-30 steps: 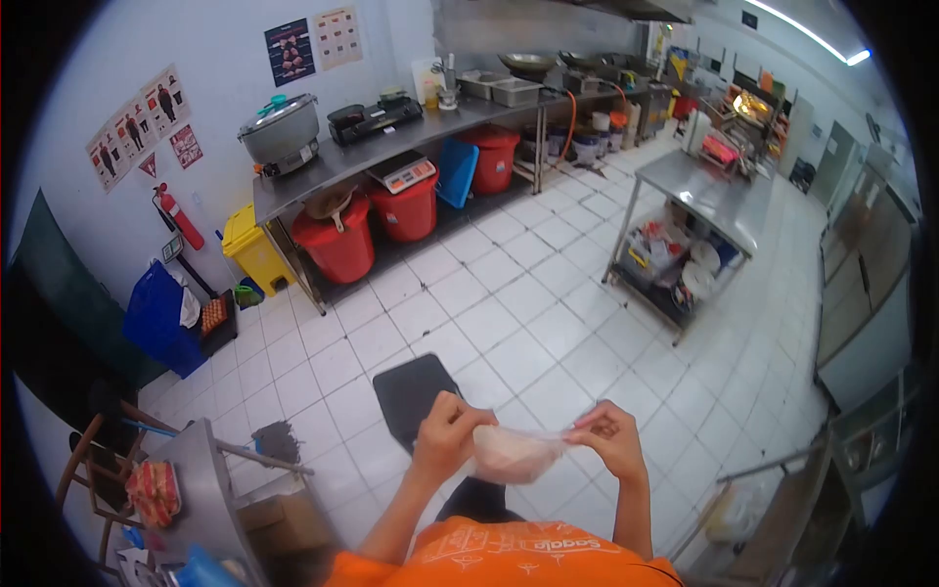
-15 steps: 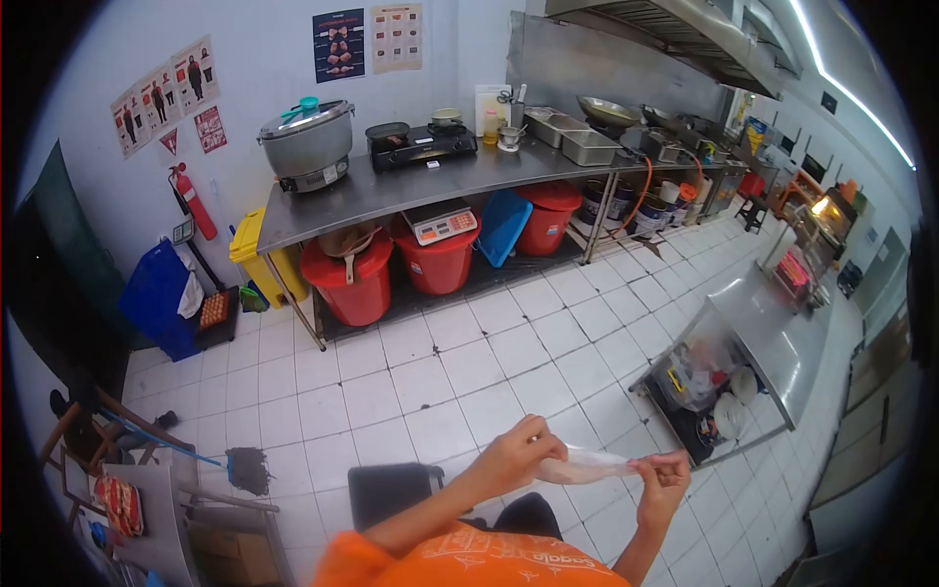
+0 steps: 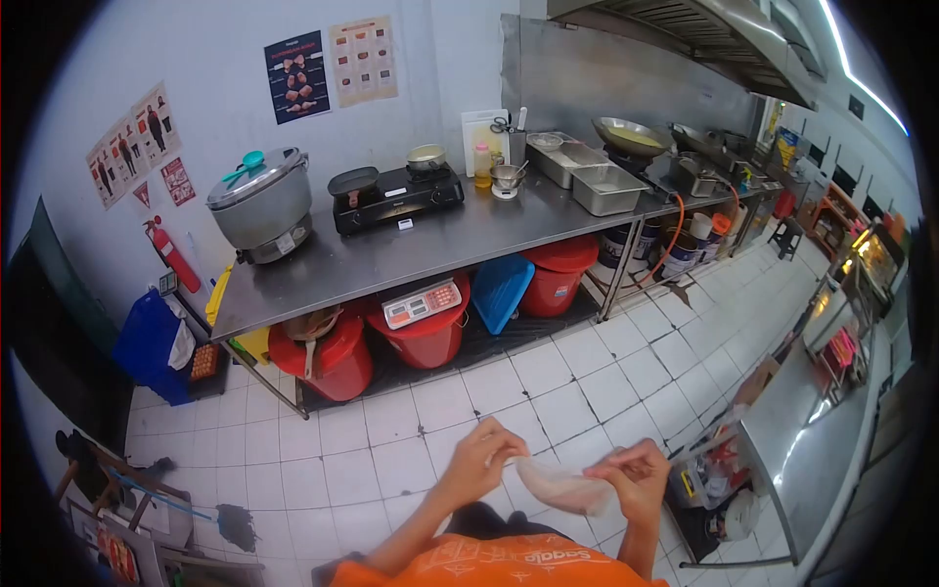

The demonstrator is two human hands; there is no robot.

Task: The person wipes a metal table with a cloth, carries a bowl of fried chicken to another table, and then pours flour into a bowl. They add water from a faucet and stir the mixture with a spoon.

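A thin, translucent plastic piece (image 3: 559,489), bag-like or glove-like, hangs between my hands in front of my orange shirt (image 3: 509,563). My left hand (image 3: 476,464) pinches one end of it with thumb and fingertips. At the opposite end, my right hand (image 3: 638,477) has the plastic gripped between thumb and fingers. Its lower edge sags in a curve, and the tiled floor shows faintly through.
Ahead runs a steel counter (image 3: 440,240) carrying a large rice cooker (image 3: 259,205), a black gas stove (image 3: 401,203) and steel pans (image 3: 608,191). Red bins (image 3: 342,362) and a digital scale (image 3: 423,304) are beneath it. A steel table (image 3: 802,450) stands at right.
My view has shifted closer to the counter. My hands have drawn nearer each other, and the plastic that was stretched taut now droops in a wider, looser shape.
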